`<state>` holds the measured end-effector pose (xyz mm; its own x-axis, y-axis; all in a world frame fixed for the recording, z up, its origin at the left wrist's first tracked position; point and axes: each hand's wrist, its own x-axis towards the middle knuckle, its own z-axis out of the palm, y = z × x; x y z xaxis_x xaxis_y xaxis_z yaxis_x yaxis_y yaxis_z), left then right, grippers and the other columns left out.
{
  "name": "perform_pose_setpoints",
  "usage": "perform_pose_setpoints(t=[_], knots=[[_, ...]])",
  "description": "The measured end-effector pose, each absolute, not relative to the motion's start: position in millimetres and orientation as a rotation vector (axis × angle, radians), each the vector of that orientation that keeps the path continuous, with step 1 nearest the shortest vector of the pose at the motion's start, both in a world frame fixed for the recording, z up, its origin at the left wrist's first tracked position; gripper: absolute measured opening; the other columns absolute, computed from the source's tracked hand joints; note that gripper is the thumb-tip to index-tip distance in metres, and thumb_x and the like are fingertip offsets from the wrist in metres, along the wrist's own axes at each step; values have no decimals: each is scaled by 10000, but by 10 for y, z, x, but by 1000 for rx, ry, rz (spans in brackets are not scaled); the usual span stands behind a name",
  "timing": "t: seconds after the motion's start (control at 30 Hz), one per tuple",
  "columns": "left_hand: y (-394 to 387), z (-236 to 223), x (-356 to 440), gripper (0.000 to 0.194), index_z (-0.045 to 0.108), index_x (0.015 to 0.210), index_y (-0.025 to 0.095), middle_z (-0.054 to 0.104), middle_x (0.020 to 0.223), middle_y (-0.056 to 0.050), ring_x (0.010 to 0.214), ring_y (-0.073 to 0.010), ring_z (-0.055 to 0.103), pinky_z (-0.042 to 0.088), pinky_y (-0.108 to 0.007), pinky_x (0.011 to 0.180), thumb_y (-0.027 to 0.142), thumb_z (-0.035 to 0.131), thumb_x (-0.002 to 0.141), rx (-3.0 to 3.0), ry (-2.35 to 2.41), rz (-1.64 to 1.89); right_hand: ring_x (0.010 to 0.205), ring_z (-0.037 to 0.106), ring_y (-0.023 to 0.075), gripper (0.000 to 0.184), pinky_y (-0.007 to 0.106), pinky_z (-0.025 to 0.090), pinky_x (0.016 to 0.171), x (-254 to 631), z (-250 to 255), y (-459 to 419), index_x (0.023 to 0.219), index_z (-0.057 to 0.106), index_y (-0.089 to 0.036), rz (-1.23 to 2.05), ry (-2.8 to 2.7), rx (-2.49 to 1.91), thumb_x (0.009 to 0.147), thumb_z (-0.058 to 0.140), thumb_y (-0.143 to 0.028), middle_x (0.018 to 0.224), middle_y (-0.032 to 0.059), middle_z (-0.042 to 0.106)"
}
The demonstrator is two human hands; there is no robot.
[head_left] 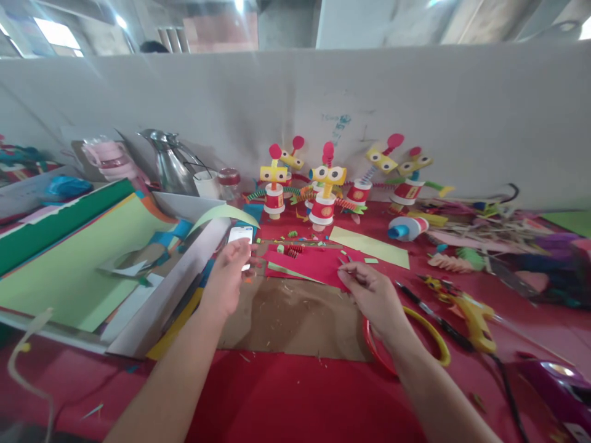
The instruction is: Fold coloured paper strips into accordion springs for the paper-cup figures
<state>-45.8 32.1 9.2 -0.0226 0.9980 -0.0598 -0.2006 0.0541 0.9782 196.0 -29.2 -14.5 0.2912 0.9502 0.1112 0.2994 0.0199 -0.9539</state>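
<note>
My left hand [228,274] is over a phone [240,233] with a lit screen, its fingers apart and partly blurred; whether they touch the screen I cannot tell. My right hand [372,292] has its fingers pinched together at the right end of some red paper [318,263]. A thin grey tip pokes out at those fingertips, too small to name. Under and beside the right wrist lie a red loop [369,344] and a yellow loop [436,329], like scissor handles; their middle is hidden. Brown cardboard [295,320] lies between my hands.
Several paper-cup figures [322,209] stand along the partition. At left is a box [157,320] of coloured paper, with a steel jug [168,163] behind. A yellow glue gun [478,320], a black pen [415,298], a tipped bottle [409,228] and craft scraps lie at right.
</note>
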Motion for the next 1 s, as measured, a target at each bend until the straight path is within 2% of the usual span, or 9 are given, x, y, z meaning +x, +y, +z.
perform_pose_setpoints(t=[0.07, 0.2, 0.33, 0.4, 0.47, 0.6, 0.73, 0.87, 1.0], knots=[[289, 87, -404, 439, 624, 1043, 209, 637, 997, -51, 747, -123, 563, 419, -236, 640, 424, 716, 672, 1052, 1057, 1126, 454, 384, 87, 253, 214, 305, 425, 1942, -156, -289, 795, 613, -192, 766, -1271, -1509, 778, 584, -442, 565, -28, 492], [265, 72, -371, 215, 707, 829, 175, 657, 756, -38, 678, -126, 543, 407, -243, 653, 316, 722, 668, 1285, 1190, 1022, 477, 425, 100, 219, 235, 341, 483, 1929, -157, -293, 802, 619, -205, 755, -1373, -1552, 803, 558, -416, 574, -30, 515], [246, 85, -388, 233, 719, 904, 235, 695, 943, -50, 850, -172, 599, 422, -264, 741, 389, 605, 773, 1483, 1147, 982, 482, 435, 108, 204, 247, 345, 509, 1930, -144, -309, 786, 623, -213, 812, -1447, -1563, 803, 552, -403, 577, -32, 536], [228, 68, -395, 226, 725, 885, 241, 704, 847, -42, 760, -175, 609, 422, -259, 662, 390, 629, 745, 1597, 1071, 792, 507, 459, 123, 196, 255, 353, 526, 1921, -145, -317, 774, 629, -216, 824, -1512, -1584, 803, 550, -393, 584, -25, 551], [212, 23, -403, 155, 731, 775, 240, 677, 663, -19, 597, -161, 573, 385, -247, 552, 353, 686, 679, 1705, 1041, 666, 546, 490, 141, 184, 266, 364, 546, 1905, -151, -324, 767, 639, -218, 802, -1577, -1612, 802, 545, -372, 605, -15, 573], [209, -69, -419, 35, 698, 601, 252, 610, 500, 4, 491, -154, 534, 345, -248, 487, 277, 723, 601, 1761, 1041, 716, 536, 497, 147, 161, 266, 348, 530, 1894, -144, -333, 737, 662, -221, 823, -1724, -1682, 779, 559, -338, 558, -20, 564], [236, -44, -418, 109, 712, 718, 230, 665, 641, -28, 603, -175, 581, 391, -264, 563, 322, 674, 673, 1753, 1128, 673, 551, 505, 139, 190, 260, 359, 548, 2024, -77, -312, 735, 674, -210, 798, -1616, -1719, 758, 569, -367, 580, -16, 588], [264, 42, -420, 249, 669, 931, 196, 668, 761, -34, 712, -177, 600, 426, -276, 637, 350, 595, 750, 1625, 1276, 850, 519, 488, 114, 266, 242, 360, 524, 2351, -11, -265, 770, 695, -169, 605, -1205, -1744, 694, 613, -411, 605, -6, 613], [267, 88, -426, 266, 660, 941, 189, 666, 766, -27, 698, -157, 578, 413, -259, 619, 365, 594, 753, 1554, 1353, 1012, 440, 462, 104, 337, 230, 353, 451, 2713, -72, -223, 845, 710, -121, 457, -879, -1789, 653, 622, -384, 557, 5, 605]])
